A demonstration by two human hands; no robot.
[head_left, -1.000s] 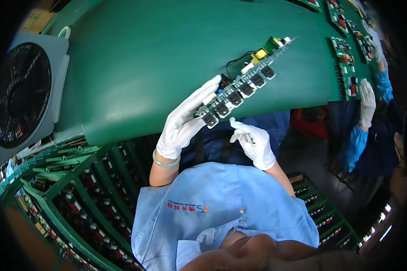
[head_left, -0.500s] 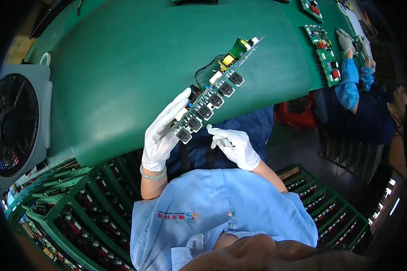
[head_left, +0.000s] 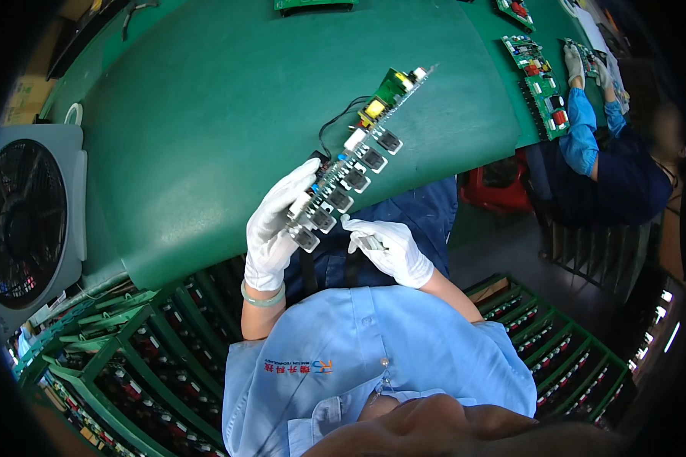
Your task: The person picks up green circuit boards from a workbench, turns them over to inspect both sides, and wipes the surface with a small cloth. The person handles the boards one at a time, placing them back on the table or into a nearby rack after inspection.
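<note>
A green circuit board (head_left: 348, 169) is held up at a slant over the table's near edge, with a row of black square sockets in pale frames facing me. My left hand (head_left: 270, 232), in a white glove, grips its lower left end; the thumb side is partly hidden by the board. On the board's far side are a yellow transformer (head_left: 374, 109) and a looped black cable (head_left: 325, 134). My right hand (head_left: 392, 251), also gloved, is closed just beside the lowest sockets. Something pale grey shows between its curled fingers, too small to make out.
A grey fan (head_left: 34, 221) stands at the left. Green racks (head_left: 103, 365) filled with boards flank me on both sides. More circuit boards (head_left: 545, 95) lie on the green table (head_left: 221, 91) at the right, where a co-worker's gloved hands (head_left: 575, 67) handle another board.
The held board has shifted a little left, its sockets turned slightly. My right hand has moved slightly left with it. The co-worker's hands have moved farther away, onto a board.
</note>
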